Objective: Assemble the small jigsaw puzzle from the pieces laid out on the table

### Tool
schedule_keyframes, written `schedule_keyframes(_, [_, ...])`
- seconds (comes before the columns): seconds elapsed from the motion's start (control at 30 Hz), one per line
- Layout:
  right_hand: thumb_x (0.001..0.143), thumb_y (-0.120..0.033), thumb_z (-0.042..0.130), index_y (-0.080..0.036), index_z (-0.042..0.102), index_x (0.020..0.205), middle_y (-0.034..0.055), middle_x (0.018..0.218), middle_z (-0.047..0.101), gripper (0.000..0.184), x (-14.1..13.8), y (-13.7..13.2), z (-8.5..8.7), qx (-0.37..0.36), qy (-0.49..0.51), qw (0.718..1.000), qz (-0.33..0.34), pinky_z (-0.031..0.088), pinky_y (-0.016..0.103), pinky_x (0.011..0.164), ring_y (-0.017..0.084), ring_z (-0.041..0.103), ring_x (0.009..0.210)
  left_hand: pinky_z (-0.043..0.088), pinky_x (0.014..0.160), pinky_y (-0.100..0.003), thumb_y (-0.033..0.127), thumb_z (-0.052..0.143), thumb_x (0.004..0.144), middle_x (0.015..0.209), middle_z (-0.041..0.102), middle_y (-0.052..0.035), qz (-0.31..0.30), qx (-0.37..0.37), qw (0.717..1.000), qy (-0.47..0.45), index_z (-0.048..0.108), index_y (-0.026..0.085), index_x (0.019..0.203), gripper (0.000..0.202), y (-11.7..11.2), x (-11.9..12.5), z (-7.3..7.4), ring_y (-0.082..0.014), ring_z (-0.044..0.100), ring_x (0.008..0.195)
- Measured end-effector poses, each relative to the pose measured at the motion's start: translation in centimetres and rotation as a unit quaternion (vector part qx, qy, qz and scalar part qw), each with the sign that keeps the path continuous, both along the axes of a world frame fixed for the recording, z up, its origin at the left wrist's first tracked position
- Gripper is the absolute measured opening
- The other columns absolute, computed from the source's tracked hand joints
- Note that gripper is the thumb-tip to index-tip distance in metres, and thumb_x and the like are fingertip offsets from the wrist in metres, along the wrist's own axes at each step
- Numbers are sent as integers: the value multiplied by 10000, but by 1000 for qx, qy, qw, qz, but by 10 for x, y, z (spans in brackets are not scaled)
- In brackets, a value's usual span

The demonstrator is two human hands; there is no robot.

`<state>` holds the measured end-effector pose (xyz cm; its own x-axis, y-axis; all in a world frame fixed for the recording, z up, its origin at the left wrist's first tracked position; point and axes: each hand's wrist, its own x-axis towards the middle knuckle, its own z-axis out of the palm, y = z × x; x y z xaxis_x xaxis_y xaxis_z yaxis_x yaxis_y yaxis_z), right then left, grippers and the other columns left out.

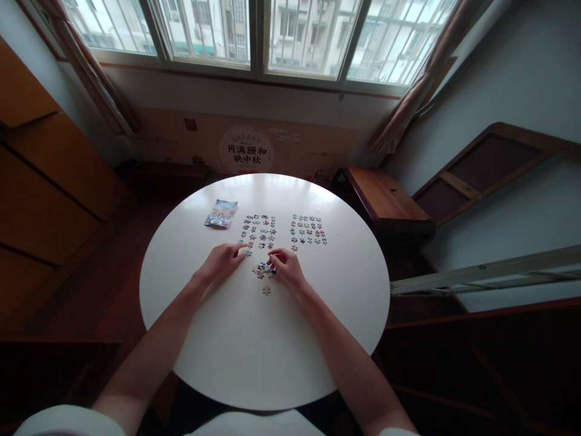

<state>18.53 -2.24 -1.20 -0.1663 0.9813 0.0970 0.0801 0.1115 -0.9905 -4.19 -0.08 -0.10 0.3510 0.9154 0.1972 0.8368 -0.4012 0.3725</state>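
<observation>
My left hand (222, 260) rests low over the table, its index finger and thumb a little apart beside a puzzle piece (249, 253) at the lower left of a group of pieces. My right hand (287, 266) is at the right side of a small pile of jigsaw pieces (261, 270), its fingertips pinched at what looks like a puzzle piece, partly hidden by the fingers. One pale piece (266, 290) lies alone below the pile. Beyond my hands, rows of separate pieces form a left group (265, 230) and a right group (309, 225).
A colourful picture packet (221, 214) lies on the round white table (254, 351), left of the pieces. A wooden bench (385, 191) stands behind the table's right edge. Barred windows (304, 36) and a printed panel (247, 145) are at the back.
</observation>
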Motion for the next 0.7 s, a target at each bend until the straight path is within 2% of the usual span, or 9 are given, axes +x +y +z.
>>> schedule_keyframes(0.33, [790, -369, 602, -155, 639, 823, 55, 674, 687, 220, 0, 1, -2, 3, 2, 1000, 2, 524, 273, 577, 155, 649, 595, 311, 557, -231, 354, 581, 832, 638, 639, -2, 14, -3, 1000, -10, 748, 234, 949, 237, -4, 10, -2, -133, 550, 565])
schedule_keyframes(0.7, [788, -341, 597, -151, 640, 828, 46, 669, 679, 199, -1, 1, -3, 6, 6, 1000, 2, 509, 253, 566, 137, 626, 578, 338, 588, -238, 375, 546, 859, 658, 639, -5, 48, 11, 999, -22, 737, 219, 973, 272, -2, 10, -4, -136, 551, 591])
